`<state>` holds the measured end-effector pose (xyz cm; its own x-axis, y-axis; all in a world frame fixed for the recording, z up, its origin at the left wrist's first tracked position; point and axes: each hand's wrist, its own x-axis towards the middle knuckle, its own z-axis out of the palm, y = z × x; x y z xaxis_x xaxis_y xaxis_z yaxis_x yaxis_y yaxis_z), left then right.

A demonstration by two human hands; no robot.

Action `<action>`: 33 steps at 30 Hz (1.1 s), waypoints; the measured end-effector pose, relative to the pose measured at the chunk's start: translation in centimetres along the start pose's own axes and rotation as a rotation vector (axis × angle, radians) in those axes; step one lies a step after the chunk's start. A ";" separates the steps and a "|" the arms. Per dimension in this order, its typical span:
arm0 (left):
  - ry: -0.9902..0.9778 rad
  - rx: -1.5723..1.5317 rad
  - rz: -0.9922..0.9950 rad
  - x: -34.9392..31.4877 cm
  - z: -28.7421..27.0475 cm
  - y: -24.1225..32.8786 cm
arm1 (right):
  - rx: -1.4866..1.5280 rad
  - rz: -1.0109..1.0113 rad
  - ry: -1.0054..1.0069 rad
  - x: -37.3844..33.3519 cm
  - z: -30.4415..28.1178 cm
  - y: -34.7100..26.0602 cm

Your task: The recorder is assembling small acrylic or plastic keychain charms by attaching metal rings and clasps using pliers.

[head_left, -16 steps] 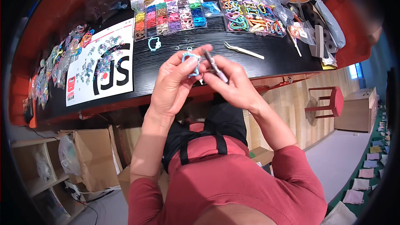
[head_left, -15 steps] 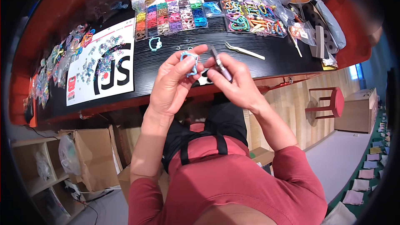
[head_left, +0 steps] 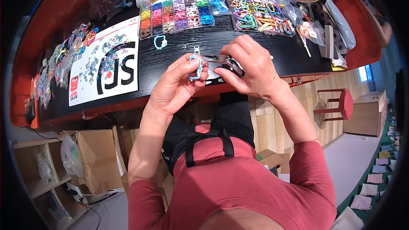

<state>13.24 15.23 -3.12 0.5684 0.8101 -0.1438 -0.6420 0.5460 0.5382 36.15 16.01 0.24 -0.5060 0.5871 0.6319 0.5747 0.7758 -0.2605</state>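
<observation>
Between the thumb and fingers of my left hand (head_left: 172,81) is a light-blue plastic charm (head_left: 195,72) with an open outline shape. My right hand (head_left: 251,66) is closed around a small pair of pliers (head_left: 225,58). Their thin jaws point left and reach the charm's upper edge; whether they grip it is too small to tell. A pale small link (head_left: 196,50) shows just above the charm. Another light-blue outline charm (head_left: 160,42) lies on the black table (head_left: 147,66), beyond my left hand. My right hand covers most of the white tweezers.
Left of my hands lies a white sheet (head_left: 128,89) scattered with small rings. Divided boxes of colourful charms (head_left: 181,19) and clips (head_left: 262,17) stand along the back. Bagged pieces (head_left: 59,64) line the left side. A red stool (head_left: 345,104) stands on the floor at right.
My right hand has turned over and moved slightly right, swinging the pliers from upright to pointing left at the charm. It now covers most of the tweezers. My left hand still holds the charm.
</observation>
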 end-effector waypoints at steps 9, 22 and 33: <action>-0.003 0.046 -0.007 -0.2 0.6 0.2 | 0.003 -0.038 -0.023 0.2 -0.1 -0.3; -0.111 0.214 -0.038 -0.5 0.4 0.6 | 0.013 -0.067 -0.029 -0.4 -0.1 -0.6; -0.218 0.254 -0.018 -0.8 0.7 1.0 | -0.035 -0.148 0.028 -0.4 -0.8 -1.2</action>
<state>12.51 14.98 -1.88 0.6931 0.7207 0.0114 -0.4977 0.4671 0.7309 36.18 14.60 0.89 -0.5691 0.4596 0.6818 0.5174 0.8446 -0.1375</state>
